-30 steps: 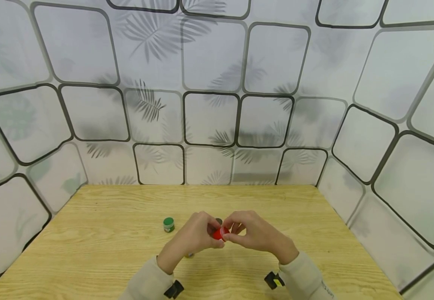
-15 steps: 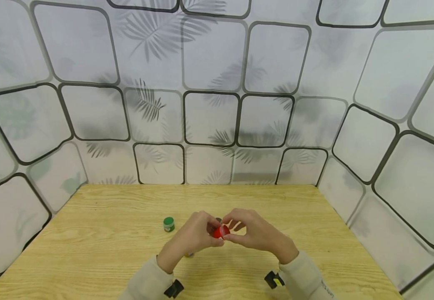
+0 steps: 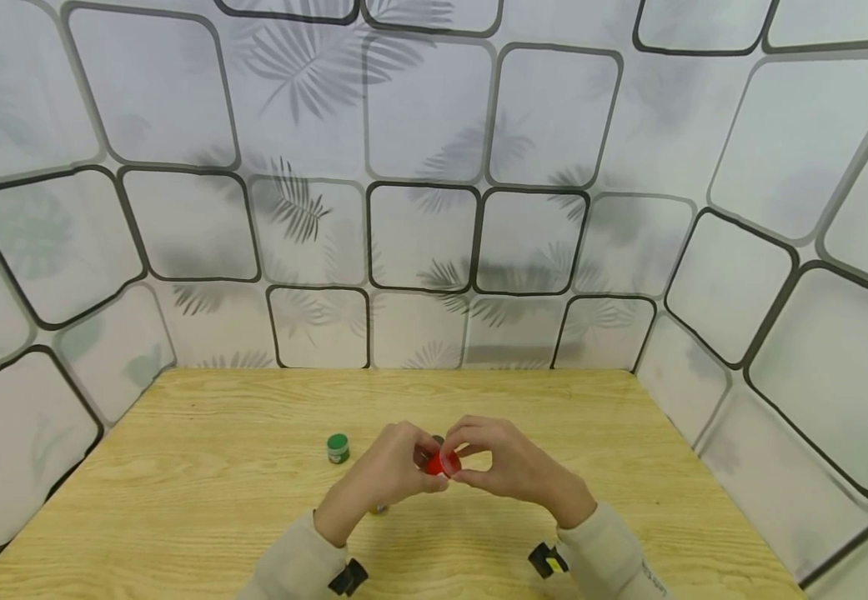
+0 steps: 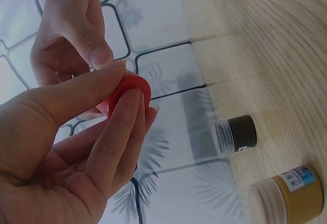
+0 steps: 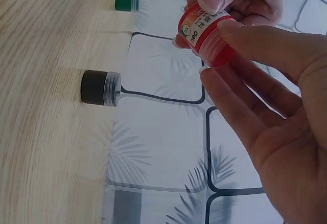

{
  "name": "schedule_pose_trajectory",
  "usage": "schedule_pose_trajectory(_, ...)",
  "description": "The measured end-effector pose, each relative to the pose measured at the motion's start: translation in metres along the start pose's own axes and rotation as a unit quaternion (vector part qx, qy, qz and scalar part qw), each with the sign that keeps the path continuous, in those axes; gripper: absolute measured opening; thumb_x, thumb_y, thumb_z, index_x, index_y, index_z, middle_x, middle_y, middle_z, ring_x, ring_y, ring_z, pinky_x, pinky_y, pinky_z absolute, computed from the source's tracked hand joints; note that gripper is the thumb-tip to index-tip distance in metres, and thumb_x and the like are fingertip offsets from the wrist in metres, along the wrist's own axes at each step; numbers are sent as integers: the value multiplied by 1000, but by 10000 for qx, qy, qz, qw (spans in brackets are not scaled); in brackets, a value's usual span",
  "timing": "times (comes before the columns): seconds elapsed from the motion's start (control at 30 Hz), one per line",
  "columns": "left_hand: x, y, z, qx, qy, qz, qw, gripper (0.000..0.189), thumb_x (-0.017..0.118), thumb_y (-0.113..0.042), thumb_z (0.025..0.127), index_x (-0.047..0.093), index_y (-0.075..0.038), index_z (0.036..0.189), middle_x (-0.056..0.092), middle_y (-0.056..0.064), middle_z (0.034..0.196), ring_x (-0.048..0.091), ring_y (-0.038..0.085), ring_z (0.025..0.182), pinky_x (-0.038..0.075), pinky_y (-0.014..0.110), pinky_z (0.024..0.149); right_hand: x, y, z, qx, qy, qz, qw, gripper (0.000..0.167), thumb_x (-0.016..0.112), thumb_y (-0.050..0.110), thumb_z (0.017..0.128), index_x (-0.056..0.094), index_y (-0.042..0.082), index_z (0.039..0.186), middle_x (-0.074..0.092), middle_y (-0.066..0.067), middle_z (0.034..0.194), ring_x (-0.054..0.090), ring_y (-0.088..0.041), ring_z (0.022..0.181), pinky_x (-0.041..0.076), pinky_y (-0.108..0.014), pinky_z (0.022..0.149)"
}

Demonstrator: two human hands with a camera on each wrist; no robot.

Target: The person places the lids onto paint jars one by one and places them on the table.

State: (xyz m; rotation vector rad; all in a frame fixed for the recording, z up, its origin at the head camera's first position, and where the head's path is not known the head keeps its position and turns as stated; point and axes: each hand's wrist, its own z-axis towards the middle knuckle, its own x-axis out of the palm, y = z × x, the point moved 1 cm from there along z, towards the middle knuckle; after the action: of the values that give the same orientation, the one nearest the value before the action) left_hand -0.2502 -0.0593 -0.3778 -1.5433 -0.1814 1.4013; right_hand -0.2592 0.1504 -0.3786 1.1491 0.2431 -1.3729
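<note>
Both hands meet over the wooden table (image 3: pixel 238 467) at a small red paint jar (image 5: pixel 202 28) with a clear screw lid. My left hand (image 3: pixel 388 468) grips the red base between thumb and fingers; in the left wrist view the fingers (image 4: pixel 115 142) cover much of it. My right hand (image 3: pixel 504 467) has thumb and fingertips at the lid (image 5: pixel 217 50), around its edge. A white label with dark print shows on the jar's side in the right wrist view. The jar is held tilted, its lid toward the right hand.
A green paint jar (image 3: pixel 338 448) stands on the table to the left. Behind the hands is a black paint jar (image 5: pixel 99 87), mostly hidden in the head view. A yellow paint jar (image 4: pixel 299 196) sits near the left forearm. Patterned white cloth (image 3: pixel 418 250) walls the table's back and sides.
The right hand's fingers have shifted slightly around the lid, lifting a little at the knuckles, and more of the lid's end shows. The left hand stays almost still.
</note>
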Motion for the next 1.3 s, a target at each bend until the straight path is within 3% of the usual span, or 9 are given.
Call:
schedule_pose_trajectory(0.2, 0, -1, 0, -92, 37, -82, 9999, 15, 87, -9, 82, 81, -5, 95, 78, 4, 84, 65, 5, 68, 53, 19, 60, 1, -2, -1, 32, 31, -70, 10000, 21, 79, 5, 89, 73, 9, 109, 71, -4, 108, 72, -18, 99, 61, -24, 84)
schedule_pose_trajectory(0.6, 0, -1, 0, -111, 29, -65, 9999, 17, 88, -10, 80, 81, -4, 93, 76, 4, 81, 64, 5, 66, 53, 20, 59, 1, -4, -2, -117, 85, -476, 9988, 20, 81, 6, 88, 76, 7, 108, 73, -4, 107, 73, -13, 93, 62, -28, 80)
schedule_pose_trajectory(0.83, 2, -2, -1, -108, -5, -64, 9999, 16, 88, -9, 79, 82, -3, 92, 76, 3, 80, 62, 4, 65, 52, 20, 57, 1, -3, -2, -75, 157, -457, 9988, 20, 80, 4, 88, 76, 6, 108, 73, -4, 106, 73, -12, 92, 59, -18, 81)
schedule_pose_trajectory(1.0, 4, -1, 0, -68, -92, 2, 9999, 13, 87, -7, 80, 81, -4, 91, 76, 3, 80, 62, 4, 65, 51, 19, 57, 1, -2, -2, -70, 146, -631, 9979, 22, 82, 3, 86, 76, 6, 107, 73, -4, 106, 72, -10, 91, 60, -22, 80)
schedule_pose_trajectory(1.17, 7, -1, 1, -110, -53, -46, 9999, 17, 85, -6, 82, 78, -4, 97, 78, 6, 88, 68, 6, 75, 54, 18, 63, 1, -1, -1, 38, 108, -652, 9978, 22, 83, 2, 85, 76, 5, 106, 73, -5, 105, 73, -12, 90, 62, -27, 79)
schedule_pose_trajectory(1.3, 8, 0, 1, -81, -62, -88, 9999, 18, 85, -6, 81, 77, -5, 97, 78, 5, 88, 68, 7, 75, 54, 18, 64, 1, -1, -1, 58, 110, -593, 9982, 21, 82, 4, 86, 75, 5, 106, 73, -5, 104, 73, -12, 92, 62, -24, 79)
